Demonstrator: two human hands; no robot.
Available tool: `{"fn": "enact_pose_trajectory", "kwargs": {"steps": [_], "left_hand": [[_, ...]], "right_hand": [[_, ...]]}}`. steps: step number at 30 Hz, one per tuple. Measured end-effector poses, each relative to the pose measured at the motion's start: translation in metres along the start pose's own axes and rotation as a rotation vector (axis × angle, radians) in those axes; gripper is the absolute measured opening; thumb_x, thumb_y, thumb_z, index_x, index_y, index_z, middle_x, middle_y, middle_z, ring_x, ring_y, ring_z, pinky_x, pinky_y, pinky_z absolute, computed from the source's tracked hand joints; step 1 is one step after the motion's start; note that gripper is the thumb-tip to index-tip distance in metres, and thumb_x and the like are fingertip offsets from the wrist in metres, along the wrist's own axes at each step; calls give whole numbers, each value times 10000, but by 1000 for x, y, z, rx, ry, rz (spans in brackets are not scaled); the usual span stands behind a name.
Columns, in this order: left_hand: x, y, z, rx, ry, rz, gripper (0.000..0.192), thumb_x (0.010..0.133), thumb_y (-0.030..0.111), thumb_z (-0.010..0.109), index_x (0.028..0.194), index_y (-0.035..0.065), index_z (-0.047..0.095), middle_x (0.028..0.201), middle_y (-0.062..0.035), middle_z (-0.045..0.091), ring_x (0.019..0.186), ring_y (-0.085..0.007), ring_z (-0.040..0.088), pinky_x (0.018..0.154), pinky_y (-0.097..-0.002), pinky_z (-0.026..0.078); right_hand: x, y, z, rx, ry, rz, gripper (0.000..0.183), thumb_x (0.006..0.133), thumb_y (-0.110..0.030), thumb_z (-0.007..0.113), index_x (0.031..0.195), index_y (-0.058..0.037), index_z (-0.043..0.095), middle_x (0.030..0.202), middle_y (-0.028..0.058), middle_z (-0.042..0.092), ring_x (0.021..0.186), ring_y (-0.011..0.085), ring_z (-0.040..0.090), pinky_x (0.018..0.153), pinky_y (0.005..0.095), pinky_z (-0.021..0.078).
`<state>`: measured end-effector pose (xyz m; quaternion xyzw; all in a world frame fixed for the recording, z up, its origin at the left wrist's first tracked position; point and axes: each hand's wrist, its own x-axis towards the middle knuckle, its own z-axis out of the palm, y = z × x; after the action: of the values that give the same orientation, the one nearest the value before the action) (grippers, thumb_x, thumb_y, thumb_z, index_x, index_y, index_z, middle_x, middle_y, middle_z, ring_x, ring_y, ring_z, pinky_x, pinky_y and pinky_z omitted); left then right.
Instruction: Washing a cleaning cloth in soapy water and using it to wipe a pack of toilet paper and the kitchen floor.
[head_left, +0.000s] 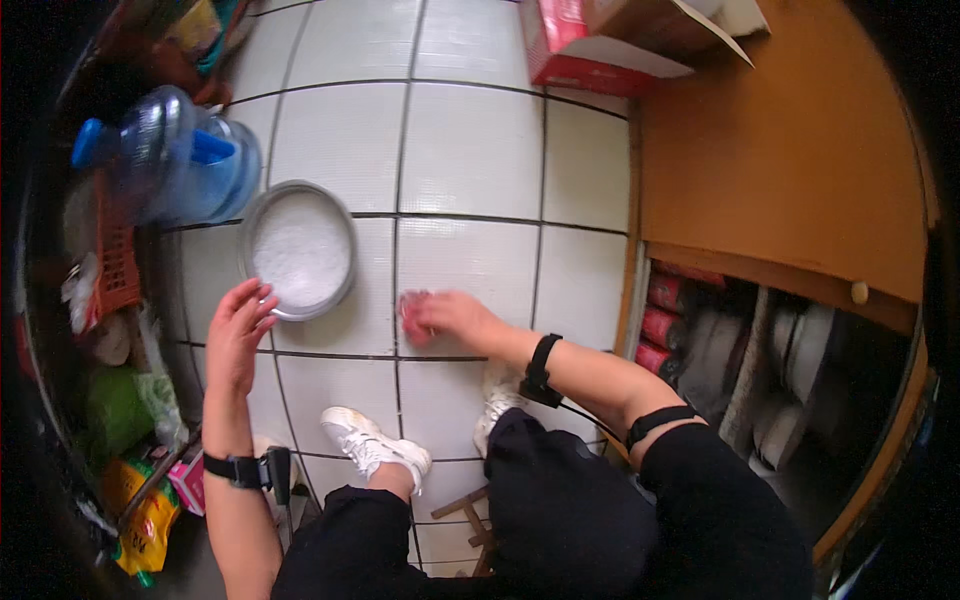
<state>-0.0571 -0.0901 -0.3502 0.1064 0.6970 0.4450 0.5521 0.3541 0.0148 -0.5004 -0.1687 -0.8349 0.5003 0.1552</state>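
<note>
A round metal basin (351, 259) with white foam inside stands on the tiled floor, left of centre. My left hand (238, 330) is at the basin's near left rim with its fingers apart; whether it touches the rim is unclear. My right hand (450, 316) is over the floor, right of the basin, with a crumpled red cloth or scrubbing pad (417, 316) in its fingers. Motion blurs the red thing. Both forearms wear black straps with small devices.
A large blue water bottle (187, 161) lies behind the basin's left side. A red crate (116, 255) and packets line the left edge. At right is a wooden cabinet (772, 165) with an open compartment of cans and dishes. A cardboard box (592, 67) stands at the top.
</note>
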Motion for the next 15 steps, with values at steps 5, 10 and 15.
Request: {"fn": "enact_pose_trajectory", "kwargs": {"steps": [5,10,15], "left_hand": [[-22,-8,-3,8,16,-20,446,1080,190,639,1490,42,547,1440,-125,654,1250,-202,682,1001,-302,562],[-12,-14,-2,60,28,-37,450,1088,188,629,1510,56,545,1479,-102,639,1307,-202,656,1040,-307,535],[5,-15,11,21,-48,-21,448,1089,188,628,1508,54,545,1495,-111,627,1310,-202,656,1050,-314,541]], "right_hand": [[-12,21,-128,268,615,267,277,996,52,518,1163,-39,720,1186,107,724,1076,208,686,918,327,565],[-94,137,-250,-30,970,483,295,1038,40,519,1266,-31,691,1195,90,697,1103,187,683,942,316,570],[-106,176,-196,204,1178,845,316,1048,-331,598,1099,-62,756,1027,68,756,861,182,701,811,376,554]]}}
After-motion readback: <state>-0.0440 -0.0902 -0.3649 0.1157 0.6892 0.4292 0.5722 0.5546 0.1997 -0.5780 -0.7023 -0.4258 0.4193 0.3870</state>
